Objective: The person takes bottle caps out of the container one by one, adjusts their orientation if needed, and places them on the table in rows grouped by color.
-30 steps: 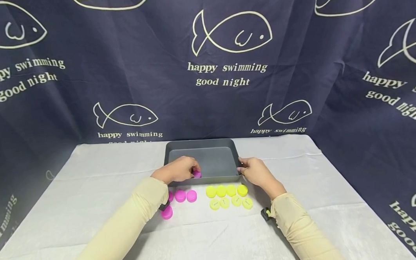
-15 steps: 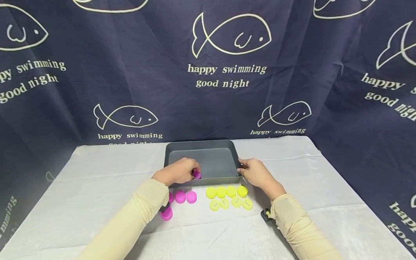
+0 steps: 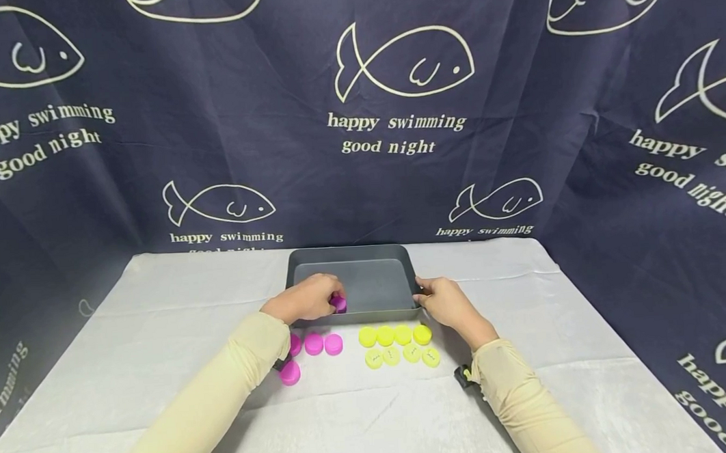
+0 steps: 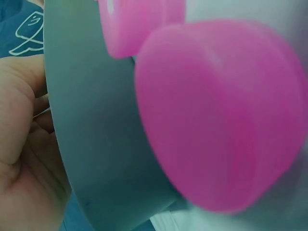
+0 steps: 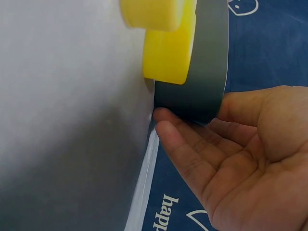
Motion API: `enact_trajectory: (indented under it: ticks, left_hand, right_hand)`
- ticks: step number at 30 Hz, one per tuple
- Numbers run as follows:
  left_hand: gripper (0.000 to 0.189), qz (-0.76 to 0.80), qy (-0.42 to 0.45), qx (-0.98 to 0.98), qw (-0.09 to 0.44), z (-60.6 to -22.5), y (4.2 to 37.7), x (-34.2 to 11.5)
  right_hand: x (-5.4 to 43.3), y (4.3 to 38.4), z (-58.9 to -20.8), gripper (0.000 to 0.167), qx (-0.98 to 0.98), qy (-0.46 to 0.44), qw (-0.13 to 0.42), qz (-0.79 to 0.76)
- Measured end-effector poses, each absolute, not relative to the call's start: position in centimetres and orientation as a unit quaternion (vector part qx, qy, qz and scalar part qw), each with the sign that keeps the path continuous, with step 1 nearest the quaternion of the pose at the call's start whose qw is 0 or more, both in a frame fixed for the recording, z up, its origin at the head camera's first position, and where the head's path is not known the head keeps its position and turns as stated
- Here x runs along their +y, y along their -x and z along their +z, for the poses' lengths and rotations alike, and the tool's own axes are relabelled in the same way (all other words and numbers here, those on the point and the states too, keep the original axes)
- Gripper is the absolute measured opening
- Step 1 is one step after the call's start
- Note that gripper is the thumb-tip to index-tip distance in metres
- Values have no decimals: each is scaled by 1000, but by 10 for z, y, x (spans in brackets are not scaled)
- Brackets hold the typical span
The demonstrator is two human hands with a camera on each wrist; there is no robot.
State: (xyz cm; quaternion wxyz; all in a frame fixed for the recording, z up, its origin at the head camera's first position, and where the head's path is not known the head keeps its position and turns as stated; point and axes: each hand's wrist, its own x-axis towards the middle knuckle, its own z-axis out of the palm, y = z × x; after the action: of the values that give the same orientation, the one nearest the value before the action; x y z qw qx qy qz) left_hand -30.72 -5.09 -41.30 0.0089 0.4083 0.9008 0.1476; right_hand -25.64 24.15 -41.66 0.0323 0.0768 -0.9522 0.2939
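A dark grey baking tray lies toward the far side of the table. Over its front wall reaches my left hand, pinching a pink bottle cap at the inner side of that wall. In the left wrist view the tray's wall hides the fingertips of the left hand. My right hand grips the tray's front right corner, and in the right wrist view its thumb passes behind the wall while the fingers of the right hand lie along the outside. Several pink caps stand before the tray near the left wrist.
Yellow caps stand in a row before the tray, with flat pale yellow discs bearing dark marks in front of them. White cloth covers the table. A dark blue fish-print curtain hangs behind and at both sides.
My left hand has shifted slightly left inside the tray with the pink bottle cap. The right hand stays at the tray's corner.
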Motion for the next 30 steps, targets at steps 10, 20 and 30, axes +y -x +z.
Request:
enact_trajectory:
  ticks: [10,20,30]
  left_hand:
    - [19,187,-388,902,-35,-392,292,-63]
    - [25,225,-388,893,-28,-381,267,-75]
    - [25,231,-391,891,-2,-382,236,-84]
  right_hand:
    - [240,256,-416,45,-952,-79,30,293]
    - [241,256,-413,45,-955,-78,27,285]
    - [240,254,-414,45,-955,-74,21,287]
